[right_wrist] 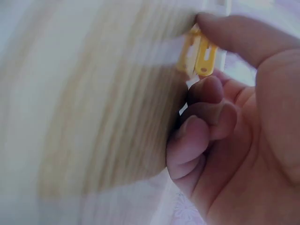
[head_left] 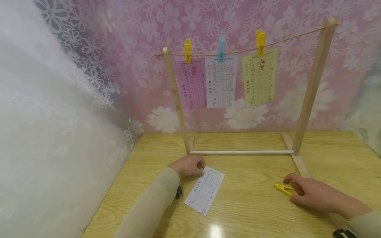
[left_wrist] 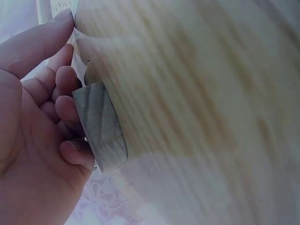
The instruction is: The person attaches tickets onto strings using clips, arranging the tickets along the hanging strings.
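Lying flat on the wooden table, the yellow clothespin is under the right hand, thumb and curled fingers closing on it. White printed slip lies left of it, its top corner under the left hand, whose fingers curl at that edge. Behind: wooden rack with pink, white and yellow slips pegged to its string.

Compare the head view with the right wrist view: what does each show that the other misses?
Only the head view shows the wooden rack with three sheets pegged to its string, and the left hand on the white sheet. Only the right wrist view shows curled fingers up close. Both show the right hand at the yellow clothespin on the wooden table.
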The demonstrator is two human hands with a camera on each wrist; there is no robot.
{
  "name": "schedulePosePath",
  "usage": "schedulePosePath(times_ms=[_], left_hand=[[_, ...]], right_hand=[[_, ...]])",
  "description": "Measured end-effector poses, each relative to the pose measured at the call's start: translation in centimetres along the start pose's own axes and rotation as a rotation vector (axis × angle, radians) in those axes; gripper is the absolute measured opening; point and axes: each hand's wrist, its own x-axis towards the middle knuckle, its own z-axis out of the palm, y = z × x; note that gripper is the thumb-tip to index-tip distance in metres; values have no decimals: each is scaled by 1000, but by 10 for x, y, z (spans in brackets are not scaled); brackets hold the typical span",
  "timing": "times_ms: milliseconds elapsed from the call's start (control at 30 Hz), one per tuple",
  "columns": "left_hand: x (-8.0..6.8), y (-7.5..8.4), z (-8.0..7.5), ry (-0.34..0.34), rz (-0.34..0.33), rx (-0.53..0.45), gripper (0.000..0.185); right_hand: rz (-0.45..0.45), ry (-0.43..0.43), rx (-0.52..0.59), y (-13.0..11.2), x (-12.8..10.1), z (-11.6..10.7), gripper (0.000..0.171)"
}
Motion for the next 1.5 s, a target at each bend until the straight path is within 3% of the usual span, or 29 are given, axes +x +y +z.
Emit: schedulePosePath(times_ms=[333, 567, 900, 1200, 1500], left_hand=[[1, 8, 2, 1, -3, 24, 18], [0, 11, 0, 23, 23, 48, 19], [1, 10, -3, 63, 46, 18, 16], [-4, 6, 0, 113, -7, -114, 17], [-5, 7, 1, 162, 40, -125, 19]], right_hand=[[90, 50, 36, 5, -3, -6, 57], [100, 45, 31, 7, -5, -10, 65], [82, 77, -29, 16, -4, -11, 43], [60, 133, 111, 10, -2, -8, 32], [48, 226, 170, 0, 0, -9, 30]])
